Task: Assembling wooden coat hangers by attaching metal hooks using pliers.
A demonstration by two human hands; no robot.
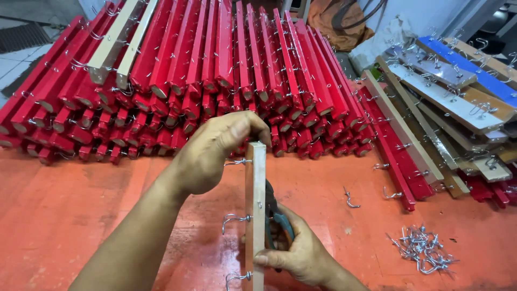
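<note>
A bare wooden slat (255, 215) stands on edge in front of me, with three metal hooks (232, 219) sticking out of its left side. My left hand (215, 151) pinches the top end of the slat next to the uppermost hook. Lower down, my right hand (299, 253) steadies the slat with its thumb while gripping green-handled pliers (277, 215) behind it.
A large stack of red-painted slats with hooks (215, 64) fills the back. At the right lie mixed slats (447, 102) in wood, grey and blue. A heap of loose hooks (425, 250) and a single hook (350, 199) lie on the red floor (64, 215).
</note>
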